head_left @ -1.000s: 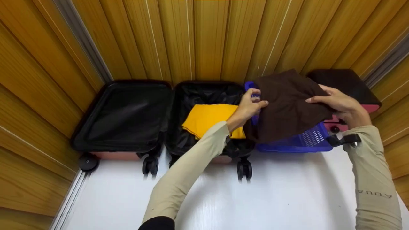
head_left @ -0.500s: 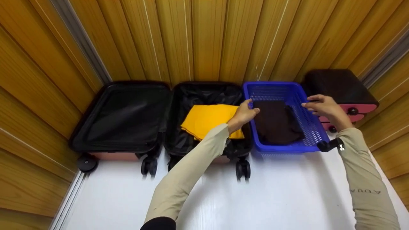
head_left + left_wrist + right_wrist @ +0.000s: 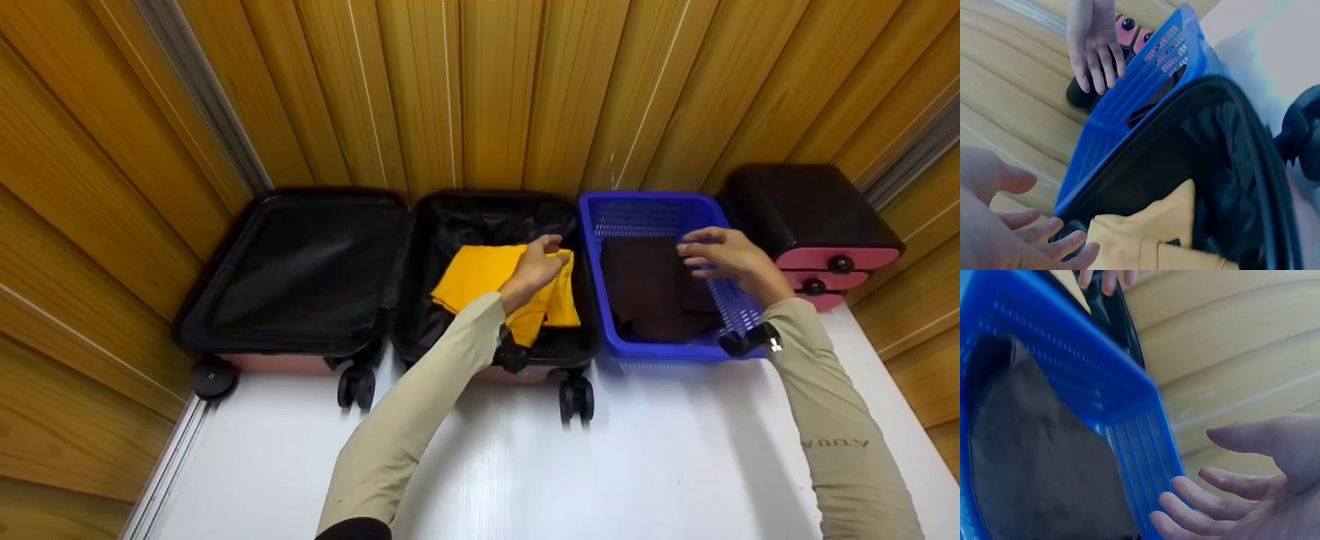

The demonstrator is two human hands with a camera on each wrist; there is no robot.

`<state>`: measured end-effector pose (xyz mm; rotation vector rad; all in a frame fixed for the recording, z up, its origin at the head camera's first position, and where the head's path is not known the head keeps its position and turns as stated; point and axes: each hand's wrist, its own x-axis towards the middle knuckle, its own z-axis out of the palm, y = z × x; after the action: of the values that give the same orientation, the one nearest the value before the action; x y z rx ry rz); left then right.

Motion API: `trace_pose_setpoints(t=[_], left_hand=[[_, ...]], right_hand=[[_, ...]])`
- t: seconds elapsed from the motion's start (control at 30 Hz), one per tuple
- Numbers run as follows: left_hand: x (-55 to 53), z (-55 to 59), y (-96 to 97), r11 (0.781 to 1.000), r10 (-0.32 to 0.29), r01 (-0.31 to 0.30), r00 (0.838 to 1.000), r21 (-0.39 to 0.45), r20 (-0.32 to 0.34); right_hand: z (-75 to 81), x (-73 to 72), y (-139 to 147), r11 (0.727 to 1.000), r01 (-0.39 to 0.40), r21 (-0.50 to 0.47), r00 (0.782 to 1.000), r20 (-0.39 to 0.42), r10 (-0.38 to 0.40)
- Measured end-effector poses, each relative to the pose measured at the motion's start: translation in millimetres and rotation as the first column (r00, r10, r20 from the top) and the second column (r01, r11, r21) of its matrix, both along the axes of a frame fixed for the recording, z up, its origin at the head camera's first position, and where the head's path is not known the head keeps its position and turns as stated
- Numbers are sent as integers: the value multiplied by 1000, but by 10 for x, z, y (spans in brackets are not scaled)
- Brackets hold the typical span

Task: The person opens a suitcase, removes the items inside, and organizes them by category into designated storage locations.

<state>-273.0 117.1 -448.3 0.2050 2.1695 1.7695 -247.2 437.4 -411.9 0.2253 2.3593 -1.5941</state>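
My left hand (image 3: 537, 268) hovers above the folded yellow cloth (image 3: 480, 274) in the black-lined suitcase (image 3: 487, 214), its fingers loose and holding nothing. In the left wrist view the same yellow cloth (image 3: 1148, 236) lies below the relaxed fingers. Inside the blue basket (image 3: 645, 196) rests a dark brown folded cloth (image 3: 637, 289). Over the basket's right side is my right hand (image 3: 727, 259), with loosely bent fingers and nothing in them. The right wrist view has that hand (image 3: 1252, 489) apart from the brown cloth (image 3: 1044, 450), near the basket's rim.
The suitcase's other half (image 3: 292, 274) lies to the left. Right of the basket stands a black box with pink drawers (image 3: 836, 259) and black knobs. Wood-look panels (image 3: 487, 90) rise behind everything. White floor (image 3: 570, 480) stretches in front.
The brown cloth, held up by both hands a second ago, has been let go and lies in the basket. My left hand has moved left over the yellow cloth; my right hand has moved left.
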Motion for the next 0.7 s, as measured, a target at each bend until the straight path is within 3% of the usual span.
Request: trace_pose_setpoints(t=[0.1,0.2,0.4,0.57,0.7], left_hand=[[-11,-12,-105,1000,-8,8,1000,-2,-11],[-26,-15,-202,1000,-25,25,999,-13,-20],[-68,-32,-463,999,-2,0,999,-33,-35],[-123,-64,-725,996,39,-44,997,-73,-70],[-150,-86,-898,988,100,-110,991,-113,-94]], right_hand=[[2,-38,-118,997,-6,-77,1000,14,7],[14,-72,-239,981,39,-190,999,0,-39],[-9,-149,-523,907,150,-393,987,7,-160],[-78,-204,-799,895,131,-426,991,65,-114],[-107,-224,-1018,909,68,-412,994,105,-27]])
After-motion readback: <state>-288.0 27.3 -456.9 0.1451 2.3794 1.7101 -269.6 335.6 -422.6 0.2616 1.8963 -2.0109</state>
